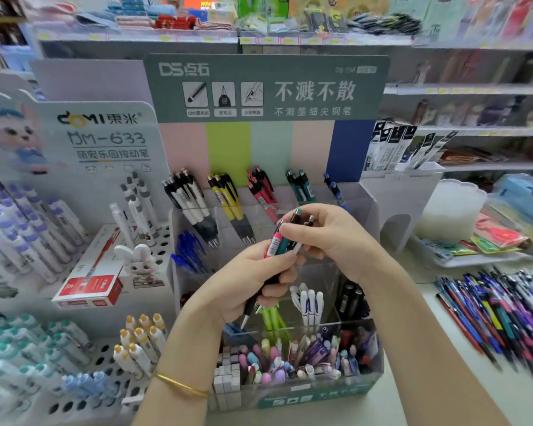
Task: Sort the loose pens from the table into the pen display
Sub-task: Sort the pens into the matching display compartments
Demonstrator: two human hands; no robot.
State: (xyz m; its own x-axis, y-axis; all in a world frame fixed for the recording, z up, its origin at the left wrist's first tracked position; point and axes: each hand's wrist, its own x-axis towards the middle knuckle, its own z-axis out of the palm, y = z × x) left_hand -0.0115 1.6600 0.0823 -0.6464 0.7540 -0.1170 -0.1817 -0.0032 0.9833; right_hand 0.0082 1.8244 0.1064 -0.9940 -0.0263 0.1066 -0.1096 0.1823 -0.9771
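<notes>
1. Two hands meet mid-frame, above the clear pen display (pixel 305 396), both on one small bundle of pens (pixel 278 245).
2. L hand (pixel 243 284): fingers curled tight round the bundle's lower half; pen tips poke out below the palm, pointing down-left.
3. R hand (pixel 330 238): thumb + fingers pinch the bundle's upper ends; clicker tops stick up past the fingertips.
4. Bundle has pink, teal, dark & white barrels, tilted, tops to the right. Exact count: can't tell.
5. Display's back row, under the grey-green header card (pixel 265 87): white pens (pixel 191 204), yellow pens (pixel 228 199), pink pens (pixel 262 189), teal pens (pixel 302 187), blue pens (pixel 334 189), each colour in its own slot.
6. Front compartments hold mixed pens, blurred.
7. Loose pens (pixel 499 309) lie in a heap on the table (pixel 523 401), well right of the display, untouched.
8. Gold bangle (pixel 182 386) on the L wrist.
9. Red box (pixel 90 281) rests on the rack to the left.
</notes>
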